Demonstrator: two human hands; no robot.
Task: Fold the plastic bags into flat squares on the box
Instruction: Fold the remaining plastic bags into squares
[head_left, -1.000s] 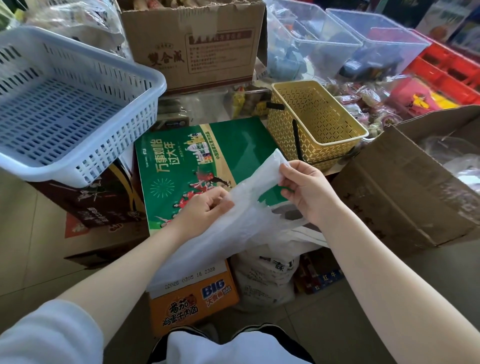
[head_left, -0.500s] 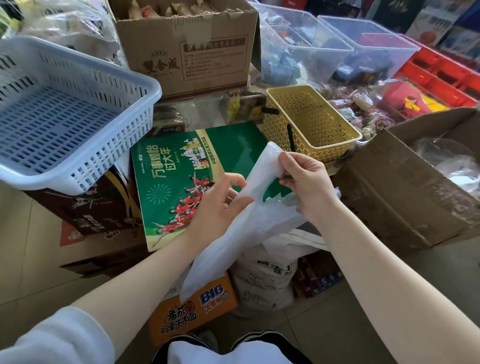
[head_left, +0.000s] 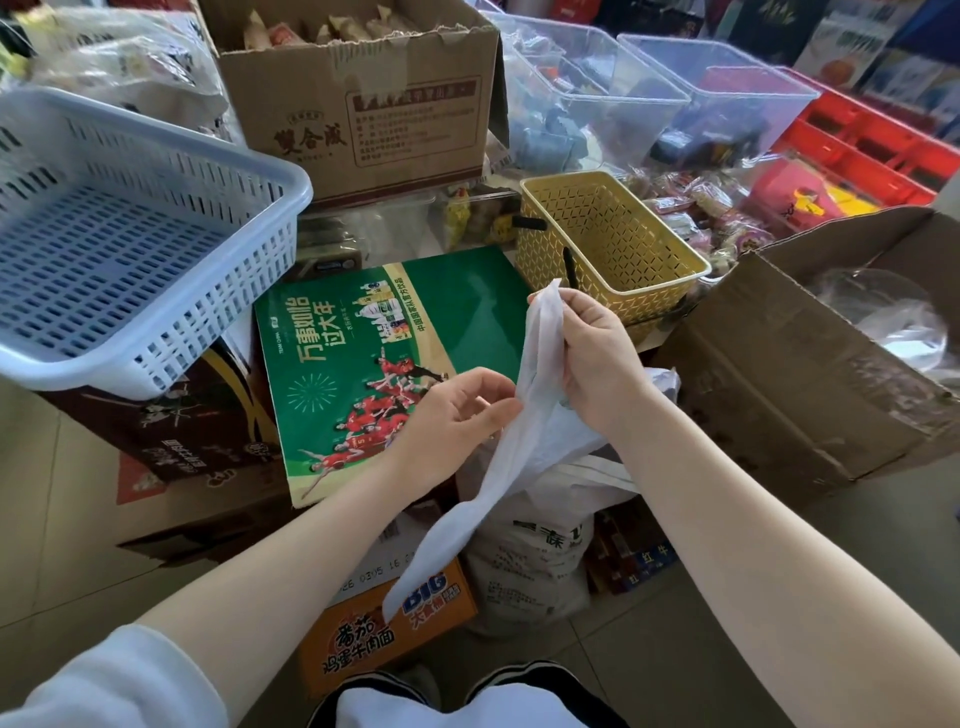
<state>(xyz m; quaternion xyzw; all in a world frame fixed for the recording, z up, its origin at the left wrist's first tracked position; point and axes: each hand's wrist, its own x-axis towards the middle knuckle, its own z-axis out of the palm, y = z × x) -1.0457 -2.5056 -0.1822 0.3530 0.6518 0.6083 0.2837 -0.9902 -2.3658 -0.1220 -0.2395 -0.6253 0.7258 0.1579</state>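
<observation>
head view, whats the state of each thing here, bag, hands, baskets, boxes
plastic bag: gathered into a long strip, held in the air, not folded square
right hand: grips the bag's top
left hand: pinches the strip's middle
green box: closed, top bare
blue basket: empty
yellow basket: empty
cardboard box: open, packets inside

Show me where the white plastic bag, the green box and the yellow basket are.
white plastic bag (head_left: 540, 358), head view, on the strip between the hands
green box (head_left: 467, 306), head view, on its bare green top
yellow basket (head_left: 657, 241), head view, on its right rim
</observation>
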